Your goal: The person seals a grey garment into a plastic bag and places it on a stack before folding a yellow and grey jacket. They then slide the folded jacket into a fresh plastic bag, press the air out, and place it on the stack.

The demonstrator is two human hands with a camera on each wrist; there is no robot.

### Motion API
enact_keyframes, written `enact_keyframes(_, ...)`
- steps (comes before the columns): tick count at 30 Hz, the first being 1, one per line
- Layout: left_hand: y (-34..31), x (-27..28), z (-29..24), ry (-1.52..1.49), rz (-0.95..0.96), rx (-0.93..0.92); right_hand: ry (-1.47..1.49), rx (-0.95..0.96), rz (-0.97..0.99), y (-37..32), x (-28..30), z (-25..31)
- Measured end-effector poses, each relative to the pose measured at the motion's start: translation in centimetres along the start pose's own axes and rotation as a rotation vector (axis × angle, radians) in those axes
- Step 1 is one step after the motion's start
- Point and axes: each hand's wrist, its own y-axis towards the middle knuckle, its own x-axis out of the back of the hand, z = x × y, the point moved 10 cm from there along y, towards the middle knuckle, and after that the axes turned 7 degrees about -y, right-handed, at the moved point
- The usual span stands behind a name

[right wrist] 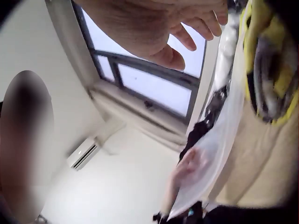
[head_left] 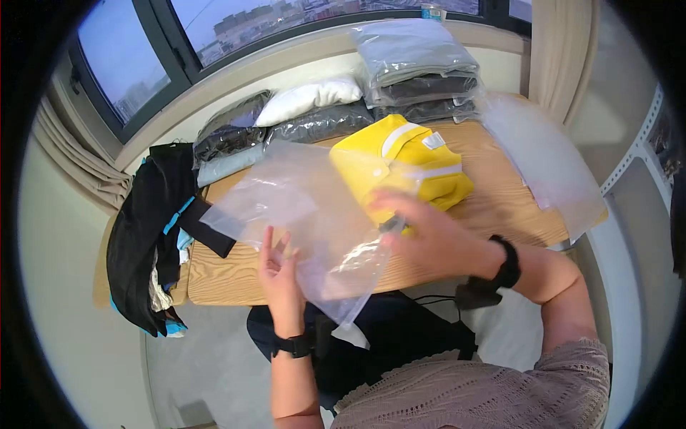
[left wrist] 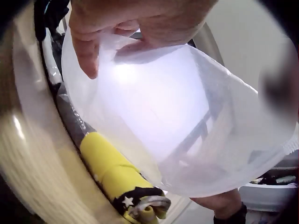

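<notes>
Your left hand [head_left: 281, 282] pinches the clear bag [head_left: 304, 218] near its edge; your right hand [head_left: 423, 232] has fingers apart, holding nothing. The yellow clothing [head_left: 444, 187] lies folded towards the table's [head_left: 221, 280] far edge. Better to hold one layer firmly, and separate the other gently.

Counted: two hands [head_left: 281, 275], two black wristbands [head_left: 509, 264], one yellow garment [head_left: 444, 187], one raised clear plastic bag [head_left: 286, 193]. Window side: one white bundle [head_left: 309, 100], one small tub [head_left: 432, 12]. Also two beige curtains [head_left: 564, 57], one wall-mounted air conditioner [right wrist: 84, 153].
</notes>
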Motion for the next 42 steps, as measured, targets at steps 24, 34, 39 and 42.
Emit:
enact_keyframes(24,-6.5,-1.4,-5.3,1.162,0.442,-0.272,0.846,-1.02,0.052,-1.5,2.5,-20.9)
enact_keyframes(34,-6.5,-2.6,-3.1,1.26,0.448,-0.391,1.127,-0.909,-0.402,-11.8,4.2,-16.1)
enact_keyframes(39,-6.8,-2.9,-3.0,1.274,0.455,-0.42,1.11,-0.86,-0.527,-16.0,4.9,-16.3)
enact_keyframes(42,-7.0,-2.6,-3.1,1.229,0.433,-0.466,1.142,-0.823,-0.578,-16.8,4.4,-15.4)
